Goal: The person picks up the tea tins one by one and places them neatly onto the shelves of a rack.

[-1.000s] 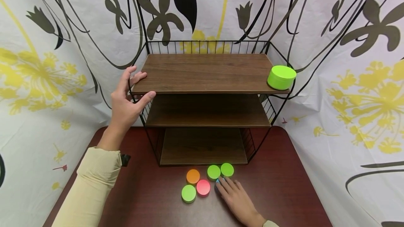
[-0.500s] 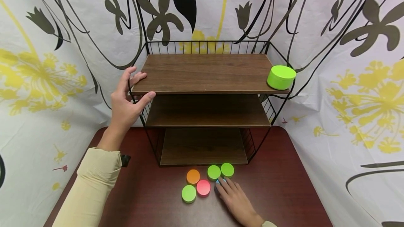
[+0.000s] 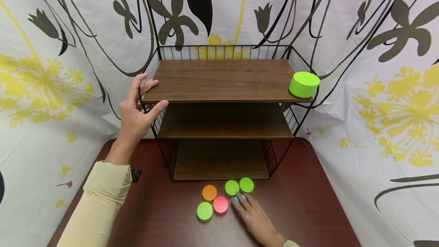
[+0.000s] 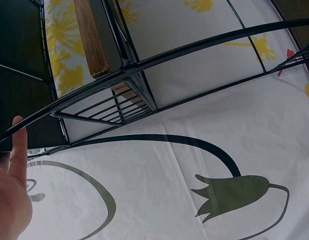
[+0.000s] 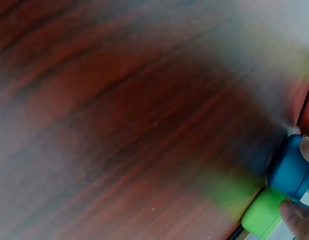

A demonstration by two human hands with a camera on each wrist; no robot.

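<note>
At the upper left front corner of the shelf rack, the left hand holds the black wire frame, fingers over the side rail and thumb at the front edge of the top board. A finger of that left hand lies against the rail in the left wrist view. The right hand is down at the table, its fingers round a blue round container, mostly hidden under them in the head view. Right beside it stand a green round container, another green one and a red round container.
An orange round container and a lighter green one stand left of the red one. On the top board's right front corner sits a bright green lidded container. Patterned white cloth surrounds the dark red table.
The right hand's fingers shift slightly and spread a little on the blue container. The left hand stays on the rack, and the other containers stay where they were.
</note>
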